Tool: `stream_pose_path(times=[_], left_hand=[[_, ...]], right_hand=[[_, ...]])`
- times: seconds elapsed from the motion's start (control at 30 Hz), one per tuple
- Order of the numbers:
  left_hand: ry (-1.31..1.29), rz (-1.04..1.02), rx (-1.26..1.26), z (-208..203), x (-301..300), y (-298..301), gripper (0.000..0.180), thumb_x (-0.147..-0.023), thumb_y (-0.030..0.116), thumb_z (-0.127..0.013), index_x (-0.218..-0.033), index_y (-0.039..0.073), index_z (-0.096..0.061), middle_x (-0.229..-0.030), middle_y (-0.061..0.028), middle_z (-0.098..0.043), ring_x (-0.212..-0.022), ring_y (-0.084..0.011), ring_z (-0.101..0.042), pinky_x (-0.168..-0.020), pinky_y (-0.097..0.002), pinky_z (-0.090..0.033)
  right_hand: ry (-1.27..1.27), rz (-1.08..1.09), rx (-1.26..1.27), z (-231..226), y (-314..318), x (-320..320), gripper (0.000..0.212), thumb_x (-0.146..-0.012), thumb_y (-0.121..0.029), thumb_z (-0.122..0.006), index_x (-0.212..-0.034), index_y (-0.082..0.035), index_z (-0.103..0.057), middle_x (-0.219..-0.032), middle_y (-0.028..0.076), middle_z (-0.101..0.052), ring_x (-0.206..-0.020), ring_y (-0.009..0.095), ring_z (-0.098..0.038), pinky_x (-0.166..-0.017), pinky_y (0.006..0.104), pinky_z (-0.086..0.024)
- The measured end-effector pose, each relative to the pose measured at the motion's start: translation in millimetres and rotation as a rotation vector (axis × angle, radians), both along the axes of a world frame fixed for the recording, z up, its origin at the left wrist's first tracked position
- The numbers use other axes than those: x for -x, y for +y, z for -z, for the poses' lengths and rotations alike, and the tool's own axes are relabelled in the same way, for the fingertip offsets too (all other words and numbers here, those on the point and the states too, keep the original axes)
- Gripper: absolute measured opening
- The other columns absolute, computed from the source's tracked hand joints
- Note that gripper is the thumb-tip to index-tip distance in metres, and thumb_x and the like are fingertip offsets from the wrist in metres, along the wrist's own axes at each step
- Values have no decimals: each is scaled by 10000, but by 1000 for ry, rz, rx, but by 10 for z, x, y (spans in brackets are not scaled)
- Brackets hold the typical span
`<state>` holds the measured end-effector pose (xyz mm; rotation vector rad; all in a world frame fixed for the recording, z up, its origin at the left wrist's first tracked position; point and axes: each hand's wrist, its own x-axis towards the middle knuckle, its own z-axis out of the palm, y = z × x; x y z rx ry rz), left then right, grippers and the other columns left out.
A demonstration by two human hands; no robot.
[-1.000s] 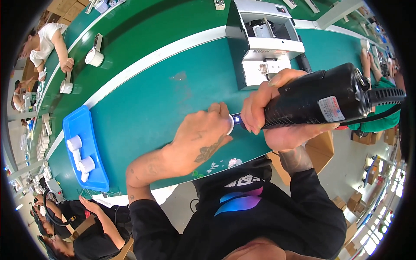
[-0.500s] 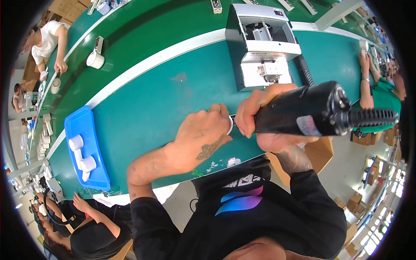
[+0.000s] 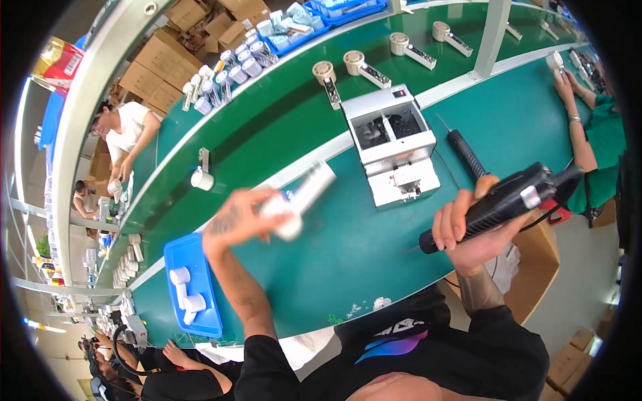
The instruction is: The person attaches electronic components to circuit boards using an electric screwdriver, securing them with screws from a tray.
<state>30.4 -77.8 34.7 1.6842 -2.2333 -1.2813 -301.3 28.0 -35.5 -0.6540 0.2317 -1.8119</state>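
My left hand [image 3: 237,217] is closed round a white device [image 3: 315,188] with a round head and a straight handle. It is lifted over the green table and smeared by motion. My right hand [image 3: 461,230] grips a black electric screwdriver [image 3: 495,212] with a cord. Its thin bit points left, low over the table's near right part, well apart from the white device. Beyond the hands stands a black and silver screw feeder [image 3: 394,150] with an open top. A second black screwdriver [image 3: 466,154] lies just right of it.
A blue tray [image 3: 202,260] with white housings [image 3: 194,303] lies at the table's left. Several devices [image 3: 358,63] rest on the green conveyor [image 3: 267,127] behind. An open carton [image 3: 535,267] stands at the near right. Co-workers sit left and right; one in green [image 3: 582,134] holds a white part.
My left hand has moved left and up, carrying the white device away from the screwdriver. My right hand has lowered the screwdriver with its bit to the left. The head view has shifted.
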Motion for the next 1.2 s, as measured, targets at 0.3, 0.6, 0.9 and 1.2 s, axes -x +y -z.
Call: stream_pose_path(times=[0.3, 0.6, 0.9, 1.2], left_hand=[[-192, -658, 396, 783, -1, -2126, 604, -849, 544, -658, -1051, -25, -676, -896, -167, -717, -646, -247, -713, -610, -324, -577], [-376, 95, 872, 1107, 888, -2980, 692, -820, 31, -582, -1448, 294, -461, -1571, -104, -356, -1390, -384, -411, -1115, -455, -402], [-241, 380, 809, 1092, 361, -3009, 607, -663, 74, -797, -1235, 170, -617, -1188, -128, -594, -1108, -345, -588, -967, -406, -485], [-316, 243, 482, 220, -67, -418, 481, -704, 258, -832, -1074, 34, -622, -987, -184, -663, -933, -368, -650, -813, -445, -512]], right_hand=[[267, -76, -168, 453, 121, 66, 855, -860, -861, -236, -1153, -74, -398, -597, 91, -496, -454, 198, -493, -467, 353, -443], [484, 158, -129, 460, 288, 36, 795, -913, -790, -289, -1233, -68, -377, -603, 105, -492, -450, 204, -493, -462, 354, -464], [443, -172, 13, 458, 382, 5, 378, -964, -271, -548, -1232, -11, -490, -845, 149, -603, -756, 221, -610, -673, 365, -508], [253, 95, 108, -251, -180, 203, 921, -749, -917, -420, -1075, -56, -450, -581, 109, -526, -425, 208, -505, -421, 358, -440]])
